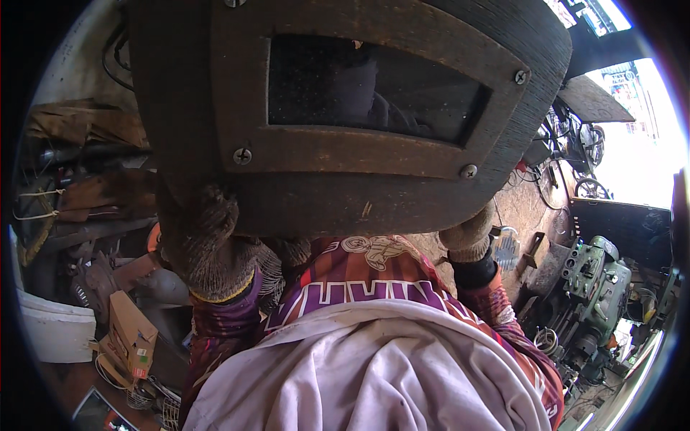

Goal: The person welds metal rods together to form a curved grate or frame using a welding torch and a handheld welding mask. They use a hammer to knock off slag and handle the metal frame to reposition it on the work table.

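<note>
A dark brown welding shield [345, 205] fills the upper middle, close in front of me. It has a dark rectangular viewing window [316, 90] in a frame fixed with cross-head screws. My left hand [205, 230], in a dirty knitted glove, is closed on the shield's lower left edge, with part of the glove showing under the rim. At the lower right corner my right hand [468, 237], also gloved, passes behind the shield. Its fingers are hidden, so I cannot see what they hold. Whatever lies beyond the shield is covered.
A green machine [596, 280] stands at the right on the floor, with a wheel [591, 189] and cables farther back. To the left lie an opened cardboard box [128, 334], a white curved piece [54, 327] and metal scrap. A pale cloth [374, 359] hangs over my chest.
</note>
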Motion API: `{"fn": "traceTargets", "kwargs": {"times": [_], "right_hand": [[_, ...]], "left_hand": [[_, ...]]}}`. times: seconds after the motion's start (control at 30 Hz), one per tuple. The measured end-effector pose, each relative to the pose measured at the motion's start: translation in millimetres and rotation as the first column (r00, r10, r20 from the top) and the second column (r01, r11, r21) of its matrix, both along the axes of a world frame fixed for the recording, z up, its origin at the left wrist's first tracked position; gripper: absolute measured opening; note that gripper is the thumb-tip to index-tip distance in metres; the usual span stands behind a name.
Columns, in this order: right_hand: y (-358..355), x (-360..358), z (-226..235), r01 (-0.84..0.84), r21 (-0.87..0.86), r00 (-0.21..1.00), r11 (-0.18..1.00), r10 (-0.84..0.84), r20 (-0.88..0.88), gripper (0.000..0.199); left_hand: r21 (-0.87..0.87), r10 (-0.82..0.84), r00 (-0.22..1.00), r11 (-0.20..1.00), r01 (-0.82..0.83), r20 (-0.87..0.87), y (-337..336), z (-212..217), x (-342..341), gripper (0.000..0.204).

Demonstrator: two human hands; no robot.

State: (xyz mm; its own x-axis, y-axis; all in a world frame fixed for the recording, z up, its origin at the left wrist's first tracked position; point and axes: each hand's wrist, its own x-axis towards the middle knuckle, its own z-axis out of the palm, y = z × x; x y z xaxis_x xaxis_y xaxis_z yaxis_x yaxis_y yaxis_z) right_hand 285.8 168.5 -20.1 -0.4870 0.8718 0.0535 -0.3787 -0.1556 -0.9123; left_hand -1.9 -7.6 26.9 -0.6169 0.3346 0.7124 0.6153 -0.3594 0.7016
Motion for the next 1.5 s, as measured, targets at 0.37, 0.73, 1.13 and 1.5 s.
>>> {"fn": "traceTargets", "kwargs": {"times": [0.37, 0.73, 1.13, 1.5], "right_hand": [[-7, -8, 23, -0.008, 0.507, 0.881, 0.862, -0.234, 0.411, 0.057], [-1, 0, 19, -0.094, 0.608, 0.744, 0.789, -0.350, 0.569, 0.068], [8, -8, 15, -0.053, 0.657, 0.817, 0.752, -0.346, 0.462, 0.069], [3, -5, 18, -0.041, 0.507, 0.777, 0.861, -0.292, 0.558, 0.046]], "left_hand": [[0.278, -0.590, 0.687, 0.807, 0.521, 0.424, -12, 5, -19, 0.048], [0.690, -0.882, 0.061, 0.408, 0.598, 0.468, -44, 24, -90, 0.046], [0.234, -0.519, 0.681, 0.850, 0.471, 0.517, -22, -6, -30, 0.042], [-0.241, 0.001, 0.776, 0.950, -0.197, -0.631, -10, 3, -28, 0.044]]}}
